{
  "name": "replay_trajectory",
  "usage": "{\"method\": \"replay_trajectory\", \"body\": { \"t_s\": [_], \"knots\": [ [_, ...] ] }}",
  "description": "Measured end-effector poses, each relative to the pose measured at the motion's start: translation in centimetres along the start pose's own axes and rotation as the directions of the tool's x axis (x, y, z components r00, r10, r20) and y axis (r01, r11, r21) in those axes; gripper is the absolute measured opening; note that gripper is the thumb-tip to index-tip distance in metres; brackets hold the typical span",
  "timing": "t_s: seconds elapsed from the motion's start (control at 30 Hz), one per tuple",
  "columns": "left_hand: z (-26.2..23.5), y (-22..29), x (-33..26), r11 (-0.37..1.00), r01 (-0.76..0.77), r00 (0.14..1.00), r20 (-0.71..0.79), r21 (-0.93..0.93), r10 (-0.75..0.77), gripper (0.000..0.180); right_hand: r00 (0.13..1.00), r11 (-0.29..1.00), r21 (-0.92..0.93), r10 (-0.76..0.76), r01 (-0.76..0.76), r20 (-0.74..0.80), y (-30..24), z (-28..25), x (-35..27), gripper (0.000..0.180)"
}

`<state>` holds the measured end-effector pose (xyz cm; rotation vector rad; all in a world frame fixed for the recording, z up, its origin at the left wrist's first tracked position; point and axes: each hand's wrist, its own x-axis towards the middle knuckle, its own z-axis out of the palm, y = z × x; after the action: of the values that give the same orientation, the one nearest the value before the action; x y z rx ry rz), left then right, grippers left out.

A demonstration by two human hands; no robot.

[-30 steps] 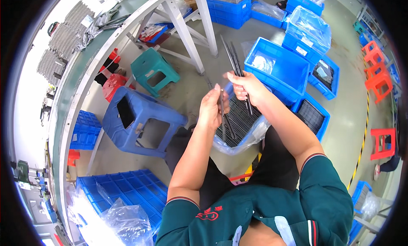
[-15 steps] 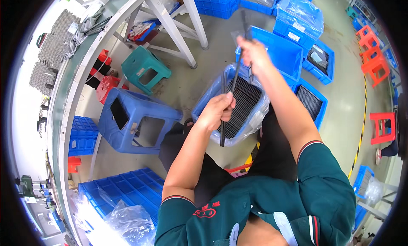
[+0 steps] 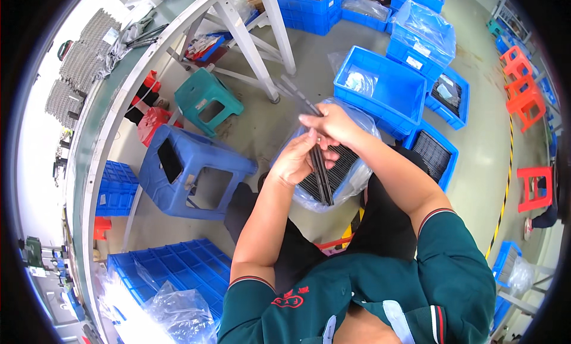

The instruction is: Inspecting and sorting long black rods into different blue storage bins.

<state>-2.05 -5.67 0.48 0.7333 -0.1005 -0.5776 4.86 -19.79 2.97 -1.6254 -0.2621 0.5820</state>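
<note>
Both hands are working over the lap, close together and touching. The left hand (image 3: 295,161) is closing around a bunch of thin dark strips (image 3: 322,176), whose lower ends are hanging down past the palm. The right hand (image 3: 333,125) is pinching the same strips higher up, and their upper ends are sticking out beyond its fingers toward the white bench leg (image 3: 250,44). Just beneath the hands, a plastic-lined bin (image 3: 351,171) full of more dark strips is sitting on the floor between the knees. A blue stool (image 3: 193,171) is standing to the left, a green stool (image 3: 208,100) behind it, and blue crates (image 3: 386,88) are lying beyond the bin.
</note>
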Motion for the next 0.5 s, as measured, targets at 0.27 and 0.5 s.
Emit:
{"method": "replay_trajectory", "body": {
  "t_s": [0.27, 0.5],
  "knots": [
    [-1.7, 0.8, -0.3, 0.992, -0.120, 0.960, -0.260, -0.032, 0.108, 0.032, 0.975, 0.953, -0.278, -0.167, 0.121, -0.147, 0.8, -0.9, 0.7, 0.026],
    [-3.9, 3.7, -0.8, 0.871, -0.485, 0.723, -0.594, -0.073, 0.352, 0.031, 0.997, 0.994, -0.100, -0.027, 0.034, 0.073, -0.4, 0.2, -2.3, 0.024]
  ]
}}
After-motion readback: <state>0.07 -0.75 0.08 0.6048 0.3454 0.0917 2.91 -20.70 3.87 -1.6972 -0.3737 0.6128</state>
